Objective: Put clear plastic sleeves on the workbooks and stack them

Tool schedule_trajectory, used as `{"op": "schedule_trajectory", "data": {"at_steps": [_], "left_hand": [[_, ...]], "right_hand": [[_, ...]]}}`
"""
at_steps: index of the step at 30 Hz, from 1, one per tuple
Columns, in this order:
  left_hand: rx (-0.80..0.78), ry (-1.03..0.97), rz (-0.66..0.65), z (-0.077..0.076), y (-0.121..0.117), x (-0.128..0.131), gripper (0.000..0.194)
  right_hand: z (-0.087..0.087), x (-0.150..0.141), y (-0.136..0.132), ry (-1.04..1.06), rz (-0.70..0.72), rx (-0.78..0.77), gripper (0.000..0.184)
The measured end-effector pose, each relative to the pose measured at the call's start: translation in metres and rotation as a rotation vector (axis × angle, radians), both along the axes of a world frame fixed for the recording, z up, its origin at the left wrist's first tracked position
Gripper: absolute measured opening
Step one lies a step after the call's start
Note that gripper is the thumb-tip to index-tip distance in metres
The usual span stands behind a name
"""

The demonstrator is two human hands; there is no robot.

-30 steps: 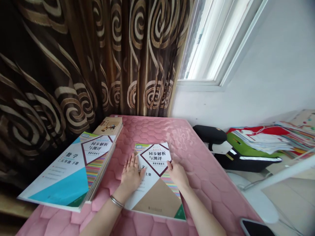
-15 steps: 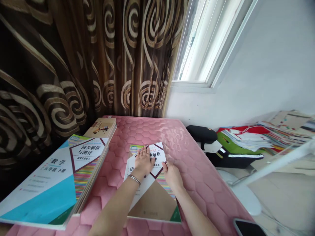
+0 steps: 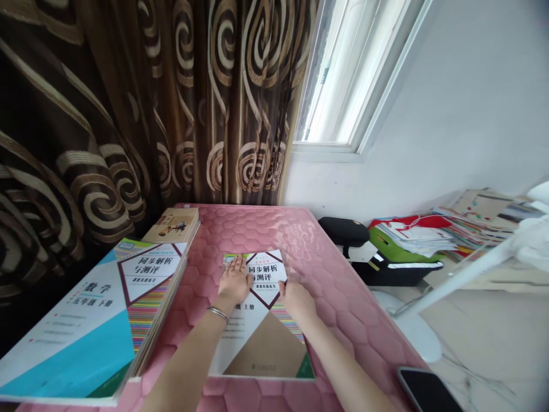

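A workbook (image 3: pixel 266 349) with a white, tan and striped cover lies closed on the pink quilted surface (image 3: pixel 244 220). My left hand (image 3: pixel 235 281), a silver bangle at its wrist, rests flat on the upper left of the cover with its fingers stretched out. At the book's right edge, my right hand (image 3: pixel 298 298) has its fingers curled and holds that edge; its fingertips are partly hidden. To the left lies a stack of books, topped by a blue and white mathematics workbook (image 3: pixel 81 337).
A smaller tan book (image 3: pixel 174 226) lies behind the left stack. On the right are a phone (image 3: pixel 429 389), a white lamp (image 3: pixel 465 280), a black case (image 3: pixel 343 230) and piled papers (image 3: pixel 416 234). A patterned curtain (image 3: pixel 206 103) hangs at the back, beside a window.
My left hand has slid left across the cover, showing more of its title. The right hand stays at the book's right edge. The view has shifted slightly.
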State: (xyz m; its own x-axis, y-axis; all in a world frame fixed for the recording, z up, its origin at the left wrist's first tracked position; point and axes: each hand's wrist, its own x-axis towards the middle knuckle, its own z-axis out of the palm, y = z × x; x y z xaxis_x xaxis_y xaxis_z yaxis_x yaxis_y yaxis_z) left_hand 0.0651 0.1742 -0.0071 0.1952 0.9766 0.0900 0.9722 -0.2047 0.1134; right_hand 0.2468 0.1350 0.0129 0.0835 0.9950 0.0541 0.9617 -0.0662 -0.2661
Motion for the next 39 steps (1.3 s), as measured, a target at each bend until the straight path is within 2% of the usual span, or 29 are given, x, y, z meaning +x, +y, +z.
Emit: {"op": "schedule_trajectory", "data": {"at_steps": [3,5,7,9,13,18,24,27,29,32,35,37,39], "left_hand": [[-0.005,0.008,0.010,0.001,0.001,0.001,0.060],[-0.015,0.016,-0.006,0.001,0.002,0.000,0.059],[-0.034,0.017,-0.019,0.001,0.002,-0.001,0.062],[-0.049,0.009,-0.026,0.001,0.002,-0.002,0.063],[-0.028,-0.004,-0.009,0.002,0.002,-0.001,0.059],[-0.001,-0.011,0.029,-0.001,0.004,-0.002,0.060],[0.032,0.021,0.089,-0.002,0.000,-0.024,0.059],[0.041,0.069,0.157,-0.001,-0.018,-0.021,0.058],[0.036,0.089,0.154,-0.002,-0.041,-0.011,0.058],[-0.018,0.028,-0.004,-0.003,-0.086,0.002,0.059],[-0.054,-0.020,-0.216,-0.001,-0.129,-0.003,0.057],[-0.079,-0.017,-0.235,0.003,-0.147,-0.013,0.057],[-0.091,-0.002,-0.213,0.005,-0.154,-0.021,0.057]], "right_hand": [[0.010,-0.019,0.010,-0.020,0.105,0.143,0.047],[0.011,-0.041,0.021,0.077,0.294,0.176,0.054],[0.005,-0.062,0.034,0.170,0.503,0.123,0.058],[-0.004,-0.074,0.046,0.196,0.563,0.023,0.062],[-0.021,-0.056,0.064,0.062,0.428,-0.028,0.070],[-0.022,-0.021,0.072,-0.037,0.235,-0.077,0.074],[-0.020,-0.020,0.072,-0.044,0.203,-0.110,0.074],[-0.023,-0.021,0.072,-0.045,0.201,-0.095,0.075],[-0.025,-0.021,0.072,-0.054,0.194,-0.088,0.075],[-0.028,-0.021,0.071,-0.066,0.190,-0.083,0.075],[-0.026,-0.020,0.071,-0.069,0.198,-0.097,0.073],[-0.023,-0.020,0.071,-0.075,0.197,-0.108,0.072],[-0.019,-0.023,0.069,-0.092,0.184,-0.102,0.072]]}}
